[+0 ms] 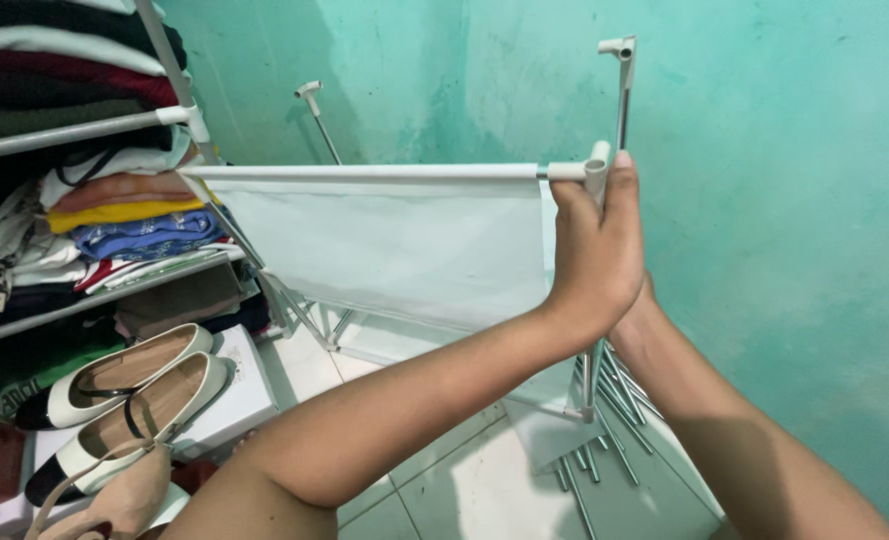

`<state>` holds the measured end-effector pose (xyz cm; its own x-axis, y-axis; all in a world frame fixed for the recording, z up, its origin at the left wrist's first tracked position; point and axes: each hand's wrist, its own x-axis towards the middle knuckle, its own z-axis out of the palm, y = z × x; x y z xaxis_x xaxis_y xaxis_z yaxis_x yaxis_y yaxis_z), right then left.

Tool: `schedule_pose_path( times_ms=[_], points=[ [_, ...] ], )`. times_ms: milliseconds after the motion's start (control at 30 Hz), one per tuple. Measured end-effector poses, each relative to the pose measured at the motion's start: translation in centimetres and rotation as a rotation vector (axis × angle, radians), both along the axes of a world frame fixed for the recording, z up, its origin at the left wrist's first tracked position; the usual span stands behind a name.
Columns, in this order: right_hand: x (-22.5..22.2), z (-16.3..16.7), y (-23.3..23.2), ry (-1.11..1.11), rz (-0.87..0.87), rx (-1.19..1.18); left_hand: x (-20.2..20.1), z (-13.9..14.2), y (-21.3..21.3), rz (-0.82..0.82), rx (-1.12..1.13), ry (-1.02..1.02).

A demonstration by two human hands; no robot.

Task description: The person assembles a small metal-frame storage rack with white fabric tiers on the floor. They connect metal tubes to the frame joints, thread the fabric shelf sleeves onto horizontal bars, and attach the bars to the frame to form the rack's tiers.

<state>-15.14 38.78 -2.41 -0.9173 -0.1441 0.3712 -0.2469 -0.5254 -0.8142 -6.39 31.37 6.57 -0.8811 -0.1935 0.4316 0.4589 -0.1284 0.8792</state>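
Observation:
My left hand (594,250) reaches across from the lower left and is closed around a white plastic connector (597,165) at the right end of a white rod (364,172). A white fabric shelf panel (384,250) hangs from that rod. A thin metal pole (622,100) rises from the connector to another white fitting (619,47). My right forearm (684,370) comes up from the lower right. Its hand is hidden behind my left hand, close to the pole, so its grip does not show.
A rack (84,128) with stacks of folded clothes stands at the left. Cream flat shoes (134,385) lie on a white box (244,395) below it. Several loose metal tubes (614,420) lie on the tiled floor by the teal wall (764,200). Another leaning pole (316,115) stands behind the panel.

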Motion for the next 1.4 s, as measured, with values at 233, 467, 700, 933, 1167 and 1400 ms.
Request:
schedule_pose_path(
  times_ms=[233, 467, 700, 933, 1167, 1400],
  points=[
    [5.0, 2.9, -0.4, -0.586, -0.048, -0.236, 1.9, 3.5, -2.1, -0.022, -0.027, 0.202],
    [5.4, 4.7, 3.3, -0.651, -0.079, -0.255, 2.9, 7.6, -3.2, -0.056, -0.046, 0.388],
    [4.6, 8.2, 7.4, -0.552, 0.034, 0.138, 1.5, 11.3, -4.6, 0.044, 0.062, 0.469],
    [3.6, 9.2, 11.8, -0.320, -0.505, 0.688, 1.2, 11.9, -4.8, -0.216, 0.201, 0.298],
    [2.2, 7.5, 13.9, -0.301, -0.573, 0.753, 1.9, 12.4, -3.8, -0.306, 0.185, 0.328],
    [3.6, 9.3, 14.2, -0.179, -0.394, 0.587, 1.9, 13.7, -4.9, -0.529, 0.315, 0.370]
  ],
)
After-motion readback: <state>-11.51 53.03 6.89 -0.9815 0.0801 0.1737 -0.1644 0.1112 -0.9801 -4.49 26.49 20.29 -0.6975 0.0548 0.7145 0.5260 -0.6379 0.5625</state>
